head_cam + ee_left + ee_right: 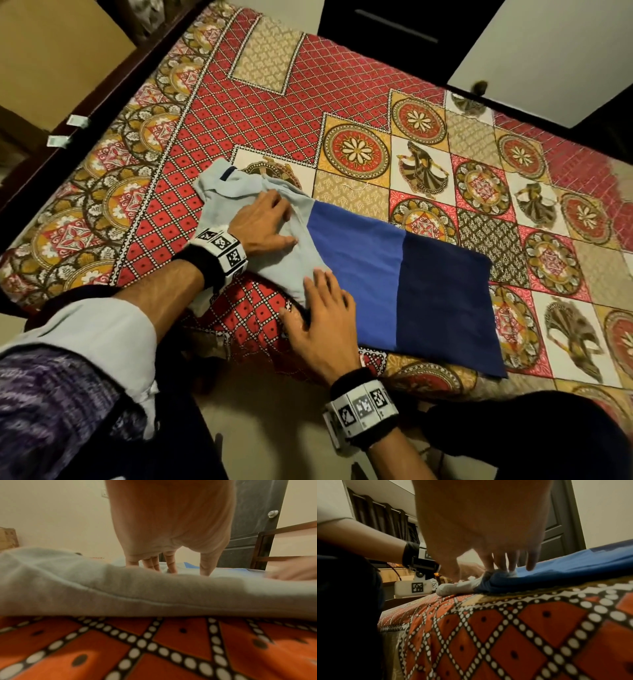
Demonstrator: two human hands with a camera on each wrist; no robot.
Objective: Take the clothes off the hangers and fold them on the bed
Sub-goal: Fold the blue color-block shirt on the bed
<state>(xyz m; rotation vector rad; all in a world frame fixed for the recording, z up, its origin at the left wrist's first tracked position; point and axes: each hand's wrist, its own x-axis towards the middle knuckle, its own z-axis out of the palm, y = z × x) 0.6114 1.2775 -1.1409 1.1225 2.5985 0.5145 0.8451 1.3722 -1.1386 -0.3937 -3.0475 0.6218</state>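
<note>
Shirt: a colour-block polo in three bands, pale grey-blue at the collar end, mid blue in the middle, navy at the hem end; it lies flat and narrowed on the bed, near the bed's front edge, with the collar end pointing toward the headboard side.
Collar end: rumpled, with a fold of pale fabric bunched up; the left wrist view shows a raised ridge with a seam.
Left hand: palm down on the shirt's pale band, fingers spread and fairly straight, pressing the cloth flat, not curled round it.
Right hand: palm down at the shirt's near edge, where pale meets mid blue, fingers extended; the fingertips rest on the fabric and the thumb lies on the bedsheet beside the shirt. No grip shows.
Bed: covered in a patterned sheet of red diamonds, medallions and dancer squares; the shirt sits on its front half.
Wrist bands: black straps with square markers, just behind each hand.
Door: dark, beyond the shirt, with a round knob.
</note>
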